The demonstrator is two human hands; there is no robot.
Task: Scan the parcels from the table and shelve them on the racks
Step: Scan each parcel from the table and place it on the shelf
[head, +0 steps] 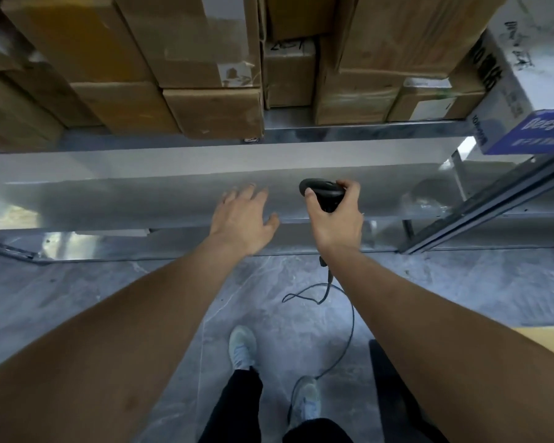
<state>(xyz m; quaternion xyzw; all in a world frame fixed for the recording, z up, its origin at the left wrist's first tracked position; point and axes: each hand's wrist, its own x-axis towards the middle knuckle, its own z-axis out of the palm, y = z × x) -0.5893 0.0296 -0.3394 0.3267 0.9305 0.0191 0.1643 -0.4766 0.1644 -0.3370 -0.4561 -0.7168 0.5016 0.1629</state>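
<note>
The metal rack (349, 131) carries stacked cardboard parcels (211, 111) on its upper shelf, a white-and-blue box (518, 91) at their right. Below that shelf, the left hand (242, 219) reaches forward with fingers spread, holding nothing. Right of it, the right hand (335, 219) grips the black scanner (322, 191), whose cable (339, 330) trails floorward.

At the centre of the frame the right hand (335, 219) grips a black scanner (322, 191), its cable (349, 330) trailing down over the grey floor (77, 298). The left hand (242, 219), fingers spread, reaches toward the metal rack (349, 131). Cardboard parcels (211, 110) fill the upper frame, with a blue-and-white box (531, 129) at upper right.
</note>
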